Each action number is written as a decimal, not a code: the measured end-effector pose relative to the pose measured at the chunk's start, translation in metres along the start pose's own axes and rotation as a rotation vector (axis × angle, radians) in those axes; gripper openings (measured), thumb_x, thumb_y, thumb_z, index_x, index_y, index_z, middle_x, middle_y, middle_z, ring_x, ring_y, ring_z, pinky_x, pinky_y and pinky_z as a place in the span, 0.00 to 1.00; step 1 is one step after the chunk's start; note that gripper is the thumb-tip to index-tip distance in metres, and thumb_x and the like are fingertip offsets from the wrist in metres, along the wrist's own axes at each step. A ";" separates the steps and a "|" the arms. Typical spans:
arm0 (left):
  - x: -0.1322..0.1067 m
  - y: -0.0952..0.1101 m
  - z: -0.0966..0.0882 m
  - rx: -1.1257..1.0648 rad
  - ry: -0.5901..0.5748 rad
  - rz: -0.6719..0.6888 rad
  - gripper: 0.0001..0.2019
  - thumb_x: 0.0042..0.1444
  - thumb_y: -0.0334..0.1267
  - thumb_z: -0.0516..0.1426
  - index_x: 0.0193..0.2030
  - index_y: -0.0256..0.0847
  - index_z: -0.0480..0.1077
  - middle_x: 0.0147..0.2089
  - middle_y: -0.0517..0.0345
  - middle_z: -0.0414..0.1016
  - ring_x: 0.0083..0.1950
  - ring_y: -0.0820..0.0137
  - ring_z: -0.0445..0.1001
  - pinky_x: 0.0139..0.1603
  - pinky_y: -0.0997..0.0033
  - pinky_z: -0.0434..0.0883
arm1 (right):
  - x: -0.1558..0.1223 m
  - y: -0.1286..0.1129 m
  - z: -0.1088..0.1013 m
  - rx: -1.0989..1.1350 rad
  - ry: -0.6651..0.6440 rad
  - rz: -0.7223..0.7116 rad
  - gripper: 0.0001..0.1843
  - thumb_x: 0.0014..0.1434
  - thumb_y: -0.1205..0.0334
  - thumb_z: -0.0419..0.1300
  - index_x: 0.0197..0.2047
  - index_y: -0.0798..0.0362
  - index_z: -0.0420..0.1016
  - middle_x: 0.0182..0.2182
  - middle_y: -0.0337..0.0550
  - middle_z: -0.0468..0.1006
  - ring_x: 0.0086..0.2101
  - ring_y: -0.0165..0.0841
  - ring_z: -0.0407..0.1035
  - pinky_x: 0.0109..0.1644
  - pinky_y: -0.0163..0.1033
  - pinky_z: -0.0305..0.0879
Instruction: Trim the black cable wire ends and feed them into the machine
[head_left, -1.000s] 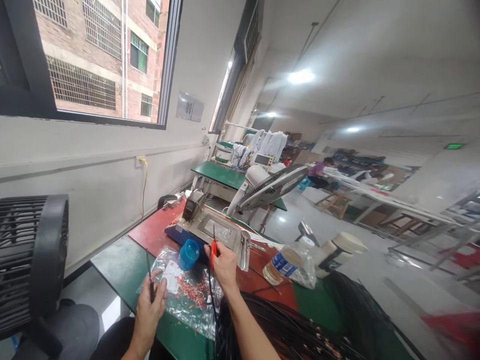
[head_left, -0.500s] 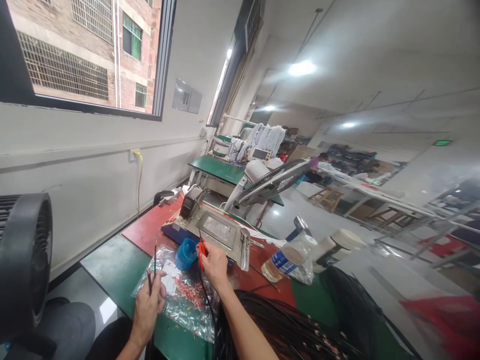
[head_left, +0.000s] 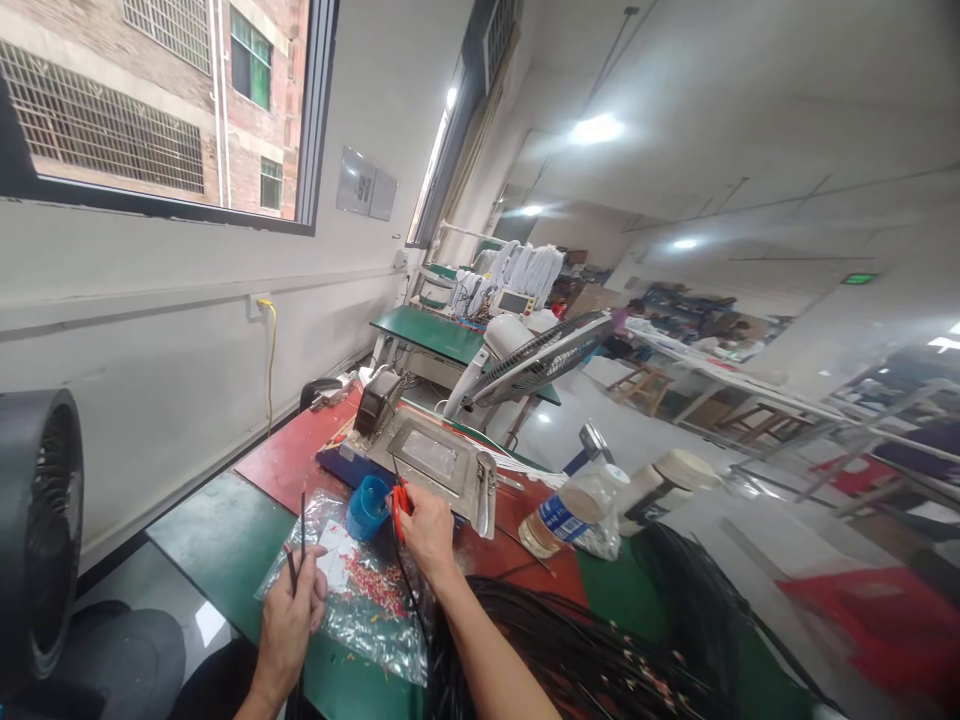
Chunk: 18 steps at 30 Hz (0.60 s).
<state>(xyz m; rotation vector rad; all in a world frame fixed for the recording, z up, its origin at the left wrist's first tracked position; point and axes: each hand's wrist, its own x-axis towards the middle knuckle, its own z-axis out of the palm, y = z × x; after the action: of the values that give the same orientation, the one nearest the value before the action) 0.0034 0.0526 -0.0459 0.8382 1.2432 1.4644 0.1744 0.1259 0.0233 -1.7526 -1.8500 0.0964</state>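
My left hand is closed around thin black wires that stick up from it over a clear plastic bag strewn with small red bits. My right hand grips a red-handled tool beside a small blue cup, with a black wire trailing down from it. Just beyond sits a grey metal machine on a blue base. A thick bundle of black cables lies under my right forearm.
The green table has a red mat. A lying plastic bottle and tape rolls are at right. A black fan stands at the left, a white fan behind the machine. People work at far benches.
The view has drifted right and down a little. My left hand has shifted its hold on the wires, and my right hand has slid slightly left toward the blue cup.
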 end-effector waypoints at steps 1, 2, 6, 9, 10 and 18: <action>0.000 0.000 0.000 0.005 0.004 -0.002 0.24 0.50 0.59 0.55 0.40 0.39 0.69 0.20 0.66 0.64 0.13 0.79 0.55 0.12 0.79 0.53 | 0.001 0.001 -0.001 0.006 0.004 -0.006 0.17 0.57 0.54 0.53 0.21 0.53 0.68 0.19 0.38 0.72 0.21 0.27 0.61 0.26 0.31 0.45; -0.001 0.001 0.000 0.010 0.005 -0.007 0.24 0.50 0.60 0.55 0.40 0.39 0.69 0.20 0.66 0.64 0.13 0.79 0.55 0.12 0.79 0.54 | 0.001 0.001 -0.002 0.013 0.008 -0.012 0.17 0.57 0.54 0.52 0.21 0.53 0.68 0.19 0.38 0.71 0.21 0.26 0.60 0.26 0.31 0.44; 0.000 0.001 0.000 0.022 -0.006 -0.007 0.24 0.50 0.59 0.55 0.41 0.39 0.69 0.20 0.66 0.64 0.14 0.79 0.55 0.13 0.79 0.54 | 0.003 0.002 -0.004 0.031 0.022 -0.038 0.18 0.57 0.54 0.52 0.20 0.54 0.66 0.18 0.38 0.69 0.20 0.26 0.58 0.25 0.31 0.43; 0.001 -0.001 0.000 0.031 -0.014 0.010 0.23 0.51 0.59 0.54 0.41 0.39 0.69 0.21 0.66 0.64 0.14 0.79 0.55 0.13 0.79 0.54 | 0.003 0.001 -0.001 0.019 0.023 -0.046 0.18 0.57 0.54 0.52 0.20 0.54 0.66 0.18 0.37 0.68 0.20 0.25 0.57 0.25 0.31 0.43; 0.002 -0.002 0.000 0.032 -0.014 0.014 0.23 0.51 0.58 0.54 0.41 0.39 0.68 0.21 0.66 0.64 0.14 0.79 0.55 0.13 0.79 0.54 | 0.003 0.001 0.001 0.010 0.023 -0.048 0.18 0.57 0.55 0.52 0.20 0.54 0.66 0.18 0.37 0.68 0.20 0.25 0.57 0.25 0.31 0.43; 0.003 -0.007 -0.001 0.032 -0.020 0.013 0.24 0.51 0.59 0.54 0.42 0.39 0.69 0.21 0.66 0.64 0.14 0.78 0.55 0.13 0.78 0.53 | 0.004 -0.007 -0.004 0.006 0.024 -0.073 0.16 0.56 0.58 0.54 0.19 0.54 0.66 0.17 0.36 0.66 0.19 0.25 0.55 0.25 0.32 0.43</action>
<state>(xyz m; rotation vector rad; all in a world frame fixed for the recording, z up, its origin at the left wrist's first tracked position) 0.0030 0.0554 -0.0537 0.8824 1.2514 1.4466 0.1695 0.1273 0.0309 -1.6736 -1.8916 0.0519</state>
